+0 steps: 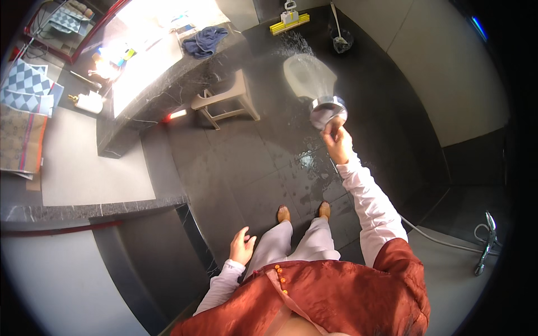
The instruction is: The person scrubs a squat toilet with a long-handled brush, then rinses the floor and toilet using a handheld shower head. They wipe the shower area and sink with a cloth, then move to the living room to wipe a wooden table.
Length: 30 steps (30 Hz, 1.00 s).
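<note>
My right hand (338,140) is stretched forward, its fingers closed on a shiny rounded metal object (328,112). Whether this is a mug or a shower head I cannot tell. Water sprays from its far side over a pale, rounded fixture (303,75), which looks like a toilet bowl, and splashes beyond it. My left hand (242,247) hangs empty beside my left thigh, fingers bent and apart. Below the right hand, wet patches and a bright reflection mark the dark tiled floor (248,159).
A beige plastic stool (227,98) stands under the marble counter (164,90), where a dark blue cloth (204,42) lies. A yellow-bristled scrubber (290,23) and a lined bin (342,42) are by the far wall. At right, a hose (437,242) leads to a chrome mixer tap (487,243).
</note>
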### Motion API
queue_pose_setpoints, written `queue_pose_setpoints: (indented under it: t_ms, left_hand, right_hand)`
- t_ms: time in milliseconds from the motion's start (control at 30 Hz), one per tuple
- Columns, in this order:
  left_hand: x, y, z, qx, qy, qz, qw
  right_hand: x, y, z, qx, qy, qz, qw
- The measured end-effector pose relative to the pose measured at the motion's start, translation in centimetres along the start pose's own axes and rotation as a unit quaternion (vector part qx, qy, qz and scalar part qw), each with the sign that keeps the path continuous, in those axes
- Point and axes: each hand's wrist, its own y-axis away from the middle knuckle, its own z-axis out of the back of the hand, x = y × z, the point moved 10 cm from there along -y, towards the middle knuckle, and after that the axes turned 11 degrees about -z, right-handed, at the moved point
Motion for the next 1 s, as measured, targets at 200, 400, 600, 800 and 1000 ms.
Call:
queue_pose_setpoints:
  t_ms: [200,400,600,800,1000]
  left_hand:
    - [2.9,2.9,3.1,-0.070,0.008,0.030,0.997]
    - [4.6,4.5,2.3,-0.056,0.022,0.058,0.997]
    - [7.0,7.2,2.2,-0.044,0.023,0.095,0.994]
    - [9.2,10.1,2.5,-0.005,-0.008,0.155,0.988]
    - [9.7,9.8,3.1,-0.015,-0.007,0.135,0.991]
  right_hand:
    - [-1.6,-4.0,0.7,-0.054,0.041,0.002,0.998]
    - [-3.9,1.2,-5.5,0.110,0.131,0.055,0.984]
    - [-12.2,11.6,-14.0,0.324,0.363,-0.019,0.874]
    - [-22.9,21.5,-19.7,0.461,0.483,-0.083,0.740]
    - [-27.4,21.8,-19.0,0.281,0.473,-0.105,0.828]
